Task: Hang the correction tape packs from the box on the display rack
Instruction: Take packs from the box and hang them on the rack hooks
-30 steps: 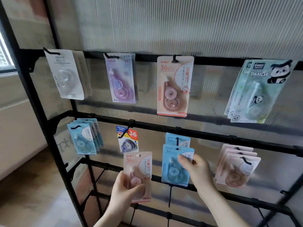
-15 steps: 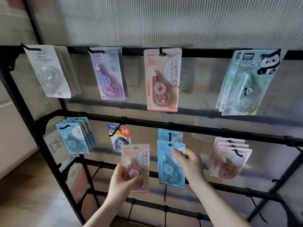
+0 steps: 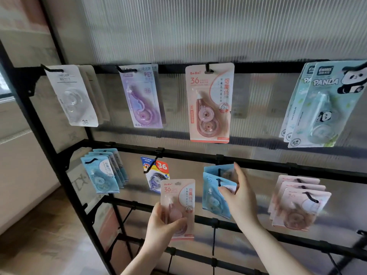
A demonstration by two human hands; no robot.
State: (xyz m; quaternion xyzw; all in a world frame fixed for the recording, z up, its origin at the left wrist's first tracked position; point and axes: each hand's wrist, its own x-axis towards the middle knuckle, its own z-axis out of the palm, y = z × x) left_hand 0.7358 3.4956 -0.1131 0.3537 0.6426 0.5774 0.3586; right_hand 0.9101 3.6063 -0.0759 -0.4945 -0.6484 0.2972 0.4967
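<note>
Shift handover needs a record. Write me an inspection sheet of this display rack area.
Surface: black metal display rack, hooks on two rails.
Job's things: pink carded correction tape pack in left hand; blue carded pack on middle lower hook, right hand pinching it.
Clutter: nothing seen.
Grippers: both hands grip packs.
Cables: nothing seen.
Surroundings: ribbed translucent panel behind; wooden floor.
</note>
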